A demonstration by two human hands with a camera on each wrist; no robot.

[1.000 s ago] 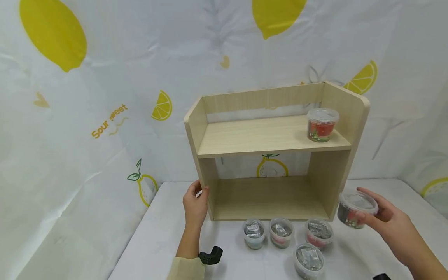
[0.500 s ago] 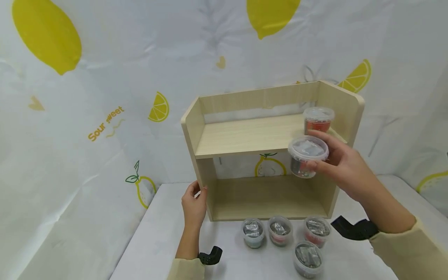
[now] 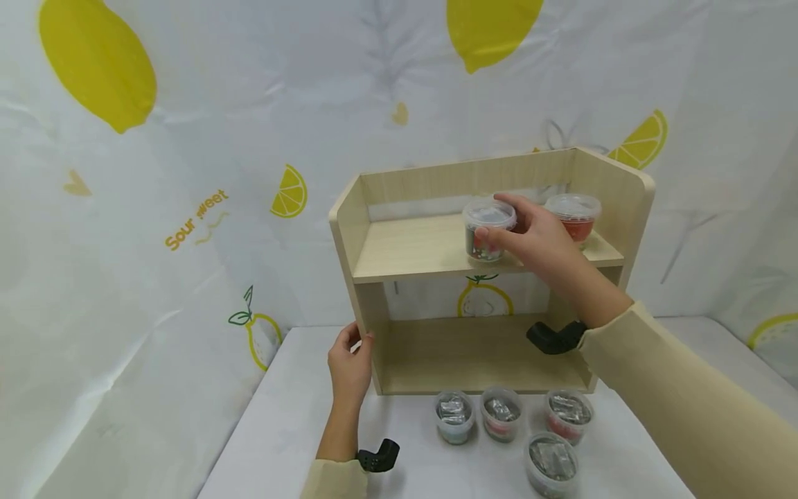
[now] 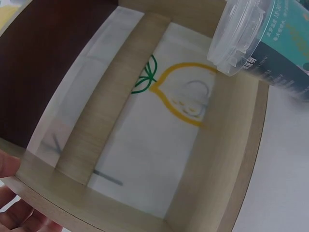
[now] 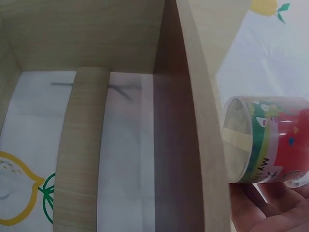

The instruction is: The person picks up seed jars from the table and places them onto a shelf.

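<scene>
My right hand [image 3: 542, 239] pinches a clear lidded plastic tub [image 3: 488, 242] between thumb and fingers, right at the front of the upper board of a pale wooden shelf [image 3: 414, 242]. In the right wrist view the tub's red and green printed label [image 5: 280, 140] shows beside the board's edge, above my fingers. A second lidded tub [image 3: 576, 229] with a red label stands at the upper board's right end, partly hidden by my hand. My left hand [image 3: 349, 364] grips the shelf's left side panel low down; in the left wrist view its fingers [image 4: 24, 217] wrap that panel's edge.
Several lidded tubs with silvery packets inside stand on the white table before the shelf: a bluish tub [image 3: 454, 416], a pinkish tub [image 3: 501, 414], a red one [image 3: 569, 416] and a nearer one [image 3: 551, 464]. A lemon-printed white sheet [image 3: 206, 138] hangs behind.
My right hand has carried the tub from beside the shelf's right side up and left to the front of the upper board. The left hand has stayed on the side panel.
</scene>
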